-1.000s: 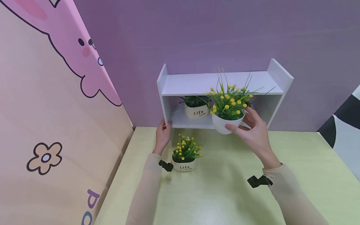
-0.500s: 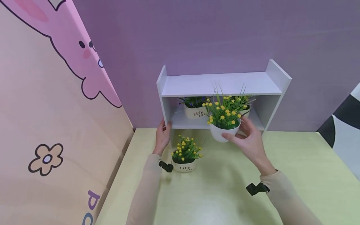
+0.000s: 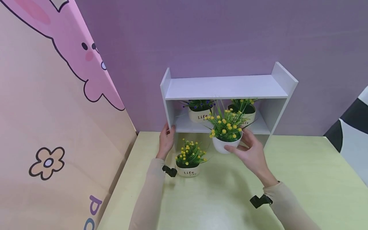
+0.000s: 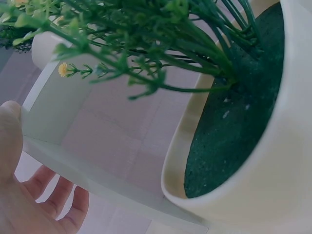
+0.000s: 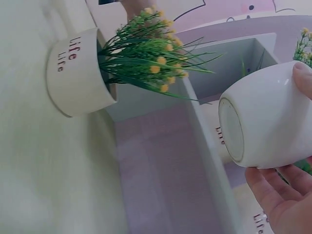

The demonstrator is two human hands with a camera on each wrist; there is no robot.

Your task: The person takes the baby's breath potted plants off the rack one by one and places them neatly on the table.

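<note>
My right hand [image 3: 253, 155] holds a round white potted plant [image 3: 223, 145] with yellow flowers in front of the shelf, above the table. In the right wrist view, the thumb and fingers grip the white pot [image 5: 270, 117], and its round base shows. My left hand [image 3: 166, 140] grips the left side panel of a white two-tier shelf [image 3: 227, 88], thumb on one side and fingers on the other in the left wrist view. Just right of that wrist, an oval cream "Life" pot [image 3: 187, 172] with yellow flowers stands on the table.
On the shelf's lower board sit a "Life" pot with purple flowers [image 3: 197, 116] at left and a cream pot with yellow flowers [image 3: 250, 118] at right. Behind rises a purple wall [image 3: 215, 35]; a cartoon-printed wall [image 3: 43, 121] borders the pale table [image 3: 304, 179] on the left.
My right hand has brought the white potted plant down, slightly left and away from the shelf, uncovering the right-hand pot behind it. My left hand stays on the side panel.
</note>
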